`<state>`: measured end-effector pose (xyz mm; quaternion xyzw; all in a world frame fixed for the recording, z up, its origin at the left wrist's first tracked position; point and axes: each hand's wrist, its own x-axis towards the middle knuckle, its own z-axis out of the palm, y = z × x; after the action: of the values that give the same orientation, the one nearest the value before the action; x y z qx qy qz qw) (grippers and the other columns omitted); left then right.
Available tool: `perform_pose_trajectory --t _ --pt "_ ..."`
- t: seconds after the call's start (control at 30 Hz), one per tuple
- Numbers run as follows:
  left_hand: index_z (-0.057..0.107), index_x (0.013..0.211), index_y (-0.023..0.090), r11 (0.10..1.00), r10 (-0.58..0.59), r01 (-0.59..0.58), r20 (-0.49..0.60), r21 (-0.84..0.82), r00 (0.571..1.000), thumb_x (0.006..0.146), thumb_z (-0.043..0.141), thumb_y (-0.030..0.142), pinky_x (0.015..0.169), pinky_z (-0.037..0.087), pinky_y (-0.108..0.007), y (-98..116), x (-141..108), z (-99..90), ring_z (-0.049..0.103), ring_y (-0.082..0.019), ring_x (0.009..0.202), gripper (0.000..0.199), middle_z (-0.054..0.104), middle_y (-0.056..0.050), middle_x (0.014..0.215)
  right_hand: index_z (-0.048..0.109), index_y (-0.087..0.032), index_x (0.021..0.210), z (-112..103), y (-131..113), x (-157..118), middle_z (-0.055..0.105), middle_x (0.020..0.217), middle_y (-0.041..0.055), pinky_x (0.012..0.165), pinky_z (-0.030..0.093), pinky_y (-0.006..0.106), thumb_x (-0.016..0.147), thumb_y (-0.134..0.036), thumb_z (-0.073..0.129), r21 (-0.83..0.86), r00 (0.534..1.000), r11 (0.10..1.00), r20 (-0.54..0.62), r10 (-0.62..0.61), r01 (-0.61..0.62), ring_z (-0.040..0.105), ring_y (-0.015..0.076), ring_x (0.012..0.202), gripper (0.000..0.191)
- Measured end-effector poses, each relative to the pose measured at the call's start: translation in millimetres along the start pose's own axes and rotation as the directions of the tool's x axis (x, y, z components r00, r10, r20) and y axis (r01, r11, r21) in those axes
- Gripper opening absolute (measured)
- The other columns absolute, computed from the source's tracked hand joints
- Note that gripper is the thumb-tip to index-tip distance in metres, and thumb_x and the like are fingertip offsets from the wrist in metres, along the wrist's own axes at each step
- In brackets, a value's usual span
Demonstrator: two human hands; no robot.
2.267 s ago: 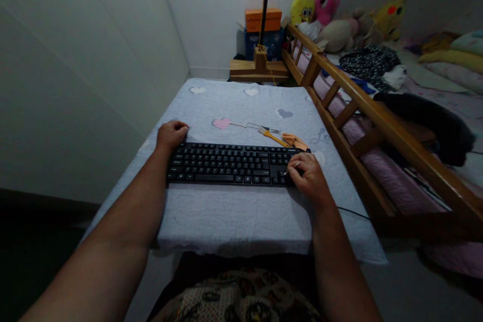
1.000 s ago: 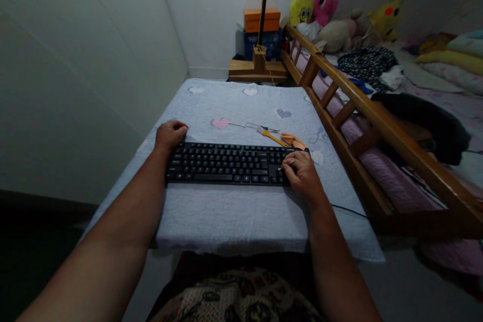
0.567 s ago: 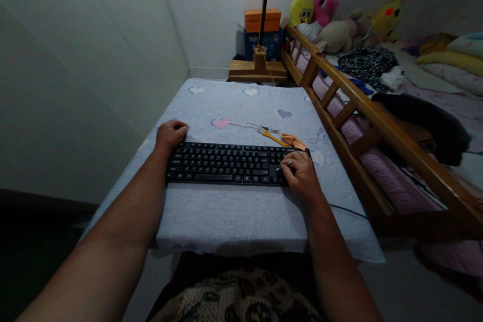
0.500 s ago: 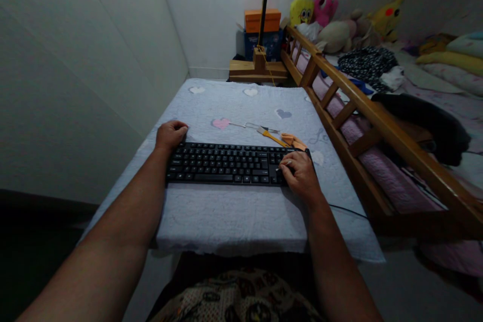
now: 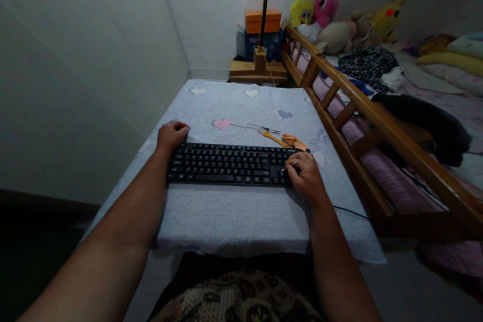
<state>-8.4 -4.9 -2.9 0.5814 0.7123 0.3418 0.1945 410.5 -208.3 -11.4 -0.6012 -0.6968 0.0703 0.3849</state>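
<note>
A black keyboard (image 5: 222, 163) lies flat across the cloth-covered table. Curled at its far left corner, my left hand (image 5: 172, 135) rests with its fingers closed; nothing shows in them. My right hand (image 5: 306, 173) is over the keyboard's right end, covering much of the number pad. Pinched in its fingers is a thin white cotton swab (image 5: 295, 162), its tip pointing left and down at the arrow keys. Behind the keyboard lie a yellow-handled brush (image 5: 273, 137), a thin metal tool (image 5: 253, 125) and a crumpled orange cloth (image 5: 294, 141).
The table (image 5: 226, 216) wears a pale blue cloth with hearts. A black cable (image 5: 350, 211) runs off its right side. Along the right stands a wooden bed rail (image 5: 362, 103), with plush toys and clothes behind it. An orange box (image 5: 263, 21) stands beyond the far edge.
My right hand and the swab have shifted slightly right along the keyboard. The left hand stays at the far left corner.
</note>
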Motion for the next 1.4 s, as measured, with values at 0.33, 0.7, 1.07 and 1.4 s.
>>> perform_pose_trajectory --t 0.33,0.7,1.07,1.4 --pt "0.074 0.075 0.026 1.0 -0.01 0.01 -0.003 -0.014 1.0 0.071 0.069 0.029 0.1 0.061 -0.035 -0.1 -1.2 -0.6 0.078 -0.029 0.101 0.007 0.081 -0.004 0.085 0.07 -0.028 0.081 -2.9 3.0 -1.0 0.079 0.099 0.0065 0.102 0.049 0.053 0.098 -0.019 0.065 -0.016 1.0 1.0 -0.002 -0.007 0.007 0.066 0.0309 0.104 0.019" --pt "0.08 0.09 0.022 0.969 -0.077 0.067 -0.034 -0.238 0.996 0.061 0.057 0.027 0.097 0.064 -0.039 -19.3 13.2 9.7 0.079 -0.029 0.097 0.037 0.082 -0.009 0.091 0.069 -0.028 0.077 -8.9 0.6 -2.1 0.078 0.097 0.0065 0.106 0.05 0.054 0.094 -0.018 0.065 0.043 0.997 0.999 0.072 -0.03 0.027 0.068 0.0312 0.107 0.02" --pt "0.075 0.083 0.022 0.972 -0.083 0.072 -0.04 -0.223 0.996 0.056 0.055 0.024 0.1 0.065 -0.041 -10.5 7.7 6.7 0.077 -0.028 0.095 0.034 0.08 -0.008 0.088 0.072 -0.028 0.082 -5.7 1.1 -1.8 0.079 0.099 0.0079 0.102 0.05 0.054 0.1 -0.021 0.064 0.026 1.0 1.0 0.014 -0.013 0.012 0.067 0.0312 0.104 0.021" --pt "0.075 0.086 0.022 0.97 -0.086 0.074 -0.043 -0.232 0.995 0.06 0.054 0.026 0.094 0.064 -0.038 -10.1 7.0 7.1 0.076 -0.027 0.093 0.034 0.081 -0.007 0.087 0.075 -0.028 0.085 -3.7 2.3 -1.2 0.078 0.1 0.0081 0.102 0.051 0.054 0.102 -0.023 0.064 0.024 1.0 1.0 0.004 -0.007 0.006 0.065 0.0315 0.105 0.021"
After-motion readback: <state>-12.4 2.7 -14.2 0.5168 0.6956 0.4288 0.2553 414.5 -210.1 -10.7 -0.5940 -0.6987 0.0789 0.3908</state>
